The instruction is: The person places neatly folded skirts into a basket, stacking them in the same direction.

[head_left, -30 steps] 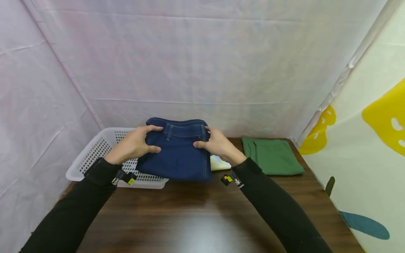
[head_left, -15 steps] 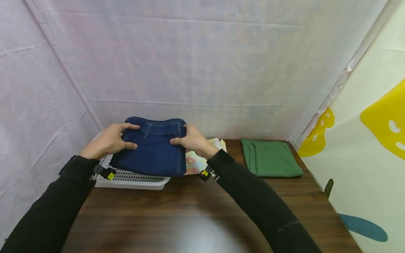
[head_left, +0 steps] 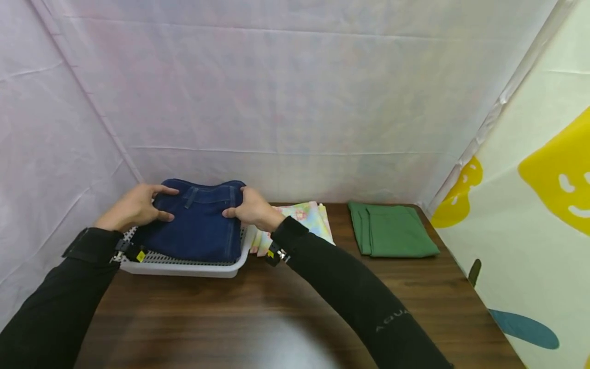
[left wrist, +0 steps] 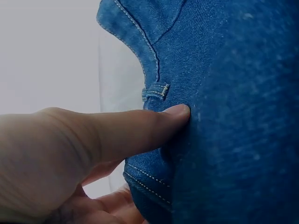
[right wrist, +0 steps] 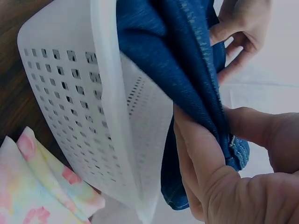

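Observation:
A folded pair of dark blue jeans [head_left: 198,225] is held by both hands over the white perforated basket [head_left: 184,269] at the left. My left hand [head_left: 133,207] grips the left edge, its thumb on the front face. My right hand [head_left: 251,207] pinches the right edge near the waistband. In the left wrist view, the thumb presses the denim [left wrist: 224,116] close to a belt loop. In the right wrist view, thumb and fingers hold the folded layers above the basket rim [right wrist: 114,102]. The basket's inside is mostly hidden by the jeans.
Beside the basket lies a folded pastel patterned cloth [head_left: 306,218], partly behind the right forearm. A folded green cloth [head_left: 396,230] lies farther right on the brown wooden table [head_left: 258,318]. White fabric walls [head_left: 295,92] stand behind and at the left.
Both hands have carried the jeans leftward, and lately a little lower, until they are over the basket. More of the pastel cloth now shows. The green cloth stays in place.

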The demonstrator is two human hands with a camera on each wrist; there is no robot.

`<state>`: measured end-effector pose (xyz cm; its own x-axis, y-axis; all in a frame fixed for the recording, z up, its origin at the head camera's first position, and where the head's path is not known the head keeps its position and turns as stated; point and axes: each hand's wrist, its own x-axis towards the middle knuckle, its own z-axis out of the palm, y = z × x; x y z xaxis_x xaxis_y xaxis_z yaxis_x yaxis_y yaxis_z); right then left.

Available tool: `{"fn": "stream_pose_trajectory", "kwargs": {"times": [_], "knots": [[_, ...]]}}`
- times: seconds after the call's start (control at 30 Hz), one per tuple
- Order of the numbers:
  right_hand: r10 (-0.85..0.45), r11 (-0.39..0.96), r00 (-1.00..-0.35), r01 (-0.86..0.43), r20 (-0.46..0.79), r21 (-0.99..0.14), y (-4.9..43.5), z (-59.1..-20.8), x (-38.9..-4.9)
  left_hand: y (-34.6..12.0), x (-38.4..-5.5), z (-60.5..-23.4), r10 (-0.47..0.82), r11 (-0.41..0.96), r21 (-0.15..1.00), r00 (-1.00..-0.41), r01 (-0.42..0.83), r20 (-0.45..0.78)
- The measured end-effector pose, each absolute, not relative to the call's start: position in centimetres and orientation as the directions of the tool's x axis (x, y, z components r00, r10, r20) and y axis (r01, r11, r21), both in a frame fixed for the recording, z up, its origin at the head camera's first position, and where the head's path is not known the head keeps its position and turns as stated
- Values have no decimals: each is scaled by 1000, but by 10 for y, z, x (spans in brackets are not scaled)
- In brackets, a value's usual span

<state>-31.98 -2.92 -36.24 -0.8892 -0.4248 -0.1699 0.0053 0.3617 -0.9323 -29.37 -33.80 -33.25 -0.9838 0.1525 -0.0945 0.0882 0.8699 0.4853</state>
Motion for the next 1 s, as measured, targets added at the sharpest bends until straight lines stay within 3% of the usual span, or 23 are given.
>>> {"fn": "stream_pose_trajectory", "kwargs": {"times": [0.6,0.83,1.0], "knots": [[-418,458,-891,-39,-176,-888,-52,-378,-318,-355,-297,-358,154,921,365,-988,133,-28],[-479,649,-863,-228,-157,-726,-42,-373,-318,-360,-292,-366,105,942,328,-990,69,-93],[-482,651,-868,-264,-119,-712,-35,-372,-320,-358,-290,-369,105,944,321,-992,75,-75]]}}
